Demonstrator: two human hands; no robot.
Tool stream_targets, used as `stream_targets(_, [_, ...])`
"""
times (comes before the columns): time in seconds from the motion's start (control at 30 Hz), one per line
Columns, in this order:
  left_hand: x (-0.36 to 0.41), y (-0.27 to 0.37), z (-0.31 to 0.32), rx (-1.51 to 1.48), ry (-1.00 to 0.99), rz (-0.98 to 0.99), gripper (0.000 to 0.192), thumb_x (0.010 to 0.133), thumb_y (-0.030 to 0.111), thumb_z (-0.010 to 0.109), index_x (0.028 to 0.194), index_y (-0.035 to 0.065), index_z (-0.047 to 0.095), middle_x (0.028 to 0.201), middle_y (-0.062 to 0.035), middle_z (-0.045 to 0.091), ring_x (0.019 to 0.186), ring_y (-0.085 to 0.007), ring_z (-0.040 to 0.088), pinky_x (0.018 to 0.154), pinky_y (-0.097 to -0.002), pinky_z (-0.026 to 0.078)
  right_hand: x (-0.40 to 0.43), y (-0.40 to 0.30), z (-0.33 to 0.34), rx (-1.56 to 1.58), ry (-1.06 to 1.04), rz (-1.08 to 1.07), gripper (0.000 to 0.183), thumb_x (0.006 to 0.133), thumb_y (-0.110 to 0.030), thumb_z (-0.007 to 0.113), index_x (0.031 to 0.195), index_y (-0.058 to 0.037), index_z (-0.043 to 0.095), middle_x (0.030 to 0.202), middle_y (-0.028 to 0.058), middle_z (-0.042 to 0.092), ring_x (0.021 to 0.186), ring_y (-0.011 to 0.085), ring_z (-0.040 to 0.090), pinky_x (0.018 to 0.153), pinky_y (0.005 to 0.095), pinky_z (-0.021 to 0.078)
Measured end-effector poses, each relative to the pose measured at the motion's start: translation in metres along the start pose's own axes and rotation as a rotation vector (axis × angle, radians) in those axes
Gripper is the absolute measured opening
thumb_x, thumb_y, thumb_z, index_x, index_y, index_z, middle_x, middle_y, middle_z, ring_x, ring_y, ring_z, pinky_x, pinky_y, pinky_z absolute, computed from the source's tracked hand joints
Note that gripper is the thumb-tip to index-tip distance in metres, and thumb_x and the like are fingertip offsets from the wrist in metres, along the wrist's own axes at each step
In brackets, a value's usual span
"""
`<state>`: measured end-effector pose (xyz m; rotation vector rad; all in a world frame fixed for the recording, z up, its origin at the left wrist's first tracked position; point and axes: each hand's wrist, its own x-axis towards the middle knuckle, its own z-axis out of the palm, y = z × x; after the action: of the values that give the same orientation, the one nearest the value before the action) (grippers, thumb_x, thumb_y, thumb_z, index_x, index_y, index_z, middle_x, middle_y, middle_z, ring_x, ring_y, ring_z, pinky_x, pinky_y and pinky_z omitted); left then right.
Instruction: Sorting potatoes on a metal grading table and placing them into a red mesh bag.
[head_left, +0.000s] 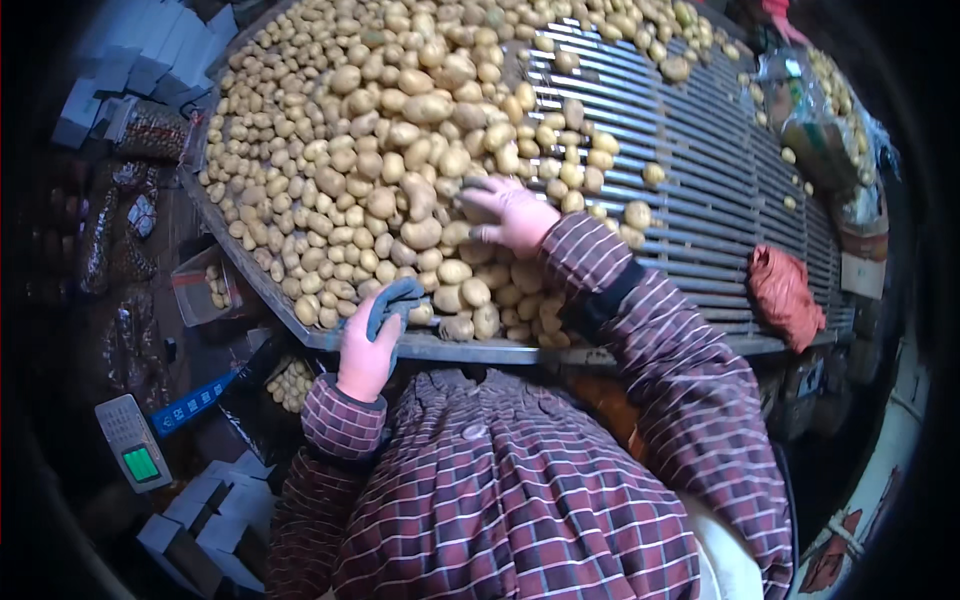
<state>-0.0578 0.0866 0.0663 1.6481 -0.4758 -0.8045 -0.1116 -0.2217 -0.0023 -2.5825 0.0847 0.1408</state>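
Observation:
My right hand (514, 215), in a pink glove with dark fingertips, reaches over a heap of potatoes (427, 109). Its fingers are spread and touch the potatoes beneath; none is seen enclosed in them. At the table's near edge is my left hand (375, 334), in a pink glove with a grey-blue coating. Thumb and curved fingers stand apart, with nothing visible between them. Just right of it lies a small potato (421, 313). A slatted metal sorting table (705, 180) carries the heap, with larger potatoes in the middle and many small ones on the left.
A red mesh sack (785, 298) lies on the slats at right. Beyond them stands a clear plastic bag (821, 142) with potatoes behind it. Lower left are a digital scale (133, 442), white cartons (217, 517) and a plastic bin (206, 285). Filled bags (150, 131) sit at upper left.

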Motion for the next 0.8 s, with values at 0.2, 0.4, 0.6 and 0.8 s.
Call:
stream_targets(0.2, [0.006,0.008,0.010,0.013,-0.025,-0.074,0.037,0.094,0.006,0.051,0.129,-0.0057,0.057,0.118,-0.0131,0.067,0.111,-0.0201,0.062,0.101,-0.0332,0.046,-0.105,-0.034,-0.117,0.875,-0.207,0.088,0.049,0.095,-0.026,0.062,0.139,-0.0039,0.055,0.133,0.0136,0.062,0.122,0.0224,0.057,0.104,0.0370,0.0455])
stream_targets(0.4, [0.037,0.014,0.055,0.056,-0.105,-0.064,0.031,0.096,0.006,0.058,0.126,-0.0018,0.061,0.118,-0.0094,0.068,0.108,-0.0167,0.063,0.098,-0.0309,0.048,-0.160,-0.118,-0.270,1.081,-0.406,-0.764,0.051,0.104,-0.043,0.046,0.105,0.0038,0.065,0.114,0.0214,0.066,0.099,0.0362,0.067,0.087,0.0464,0.0534])
stream_targets(0.6, [0.055,0.029,0.087,0.269,-0.258,-0.005,0.036,0.094,0.013,0.064,0.128,0.0011,0.060,0.120,-0.0111,0.068,0.109,-0.0187,0.064,0.097,-0.0321,0.049,-0.158,-0.160,-0.308,0.902,-0.366,-1.030,0.037,0.102,-0.033,0.050,0.106,-0.0016,0.068,0.110,0.0173,0.067,0.099,0.0330,0.065,0.088,0.0468,0.0524])
stream_targets(0.8, [0.053,0.028,0.089,0.324,-0.221,-0.045,0.036,0.092,0.018,0.066,0.126,0.0053,0.063,0.116,-0.0127,0.069,0.105,-0.0231,0.066,0.094,-0.0344,0.050,-0.167,-0.168,-0.309,0.870,-0.322,-1.034,0.024,0.100,-0.023,0.053,0.107,-0.0070,0.070,0.107,0.0131,0.067,0.100,0.0299,0.063,0.090,0.0473,0.0514])
